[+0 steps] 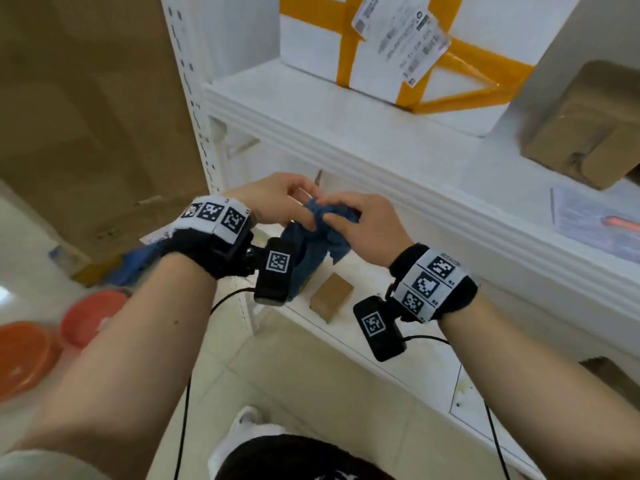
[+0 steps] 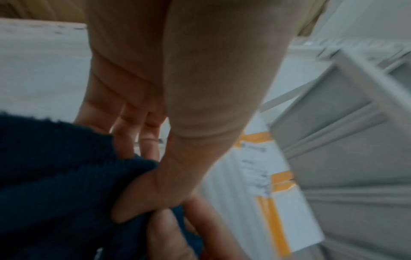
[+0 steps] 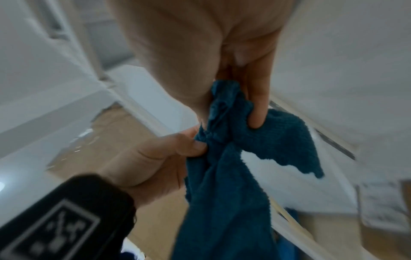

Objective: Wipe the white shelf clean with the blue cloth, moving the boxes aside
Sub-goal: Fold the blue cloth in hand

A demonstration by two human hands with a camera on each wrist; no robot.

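The blue cloth [image 1: 318, 237] hangs bunched between both hands, in front of and below the white shelf's front edge [image 1: 346, 147]. My left hand [image 1: 304, 199] pinches its upper part, and my right hand [image 1: 332, 216] grips the bunch beside it. In the right wrist view the cloth [image 3: 233, 176] dangles from curled right fingers [image 3: 258, 98], with the left hand [image 3: 160, 158] pinching it. The left wrist view shows the cloth [image 2: 55, 176] dark and blurred. On the shelf stand a white box with yellow tape [image 1: 381, 46] and a brown box [image 1: 585, 126].
A small brown box [image 1: 332, 296] sits on the lower shelf under the hands. A flat plastic-wrapped sheet [image 1: 595, 223] lies on the shelf at right. Two orange basins [image 1: 24, 355] are on the floor at left, beside a large cardboard panel [image 1: 86, 116] and the shelf's upright [image 1: 187, 81].
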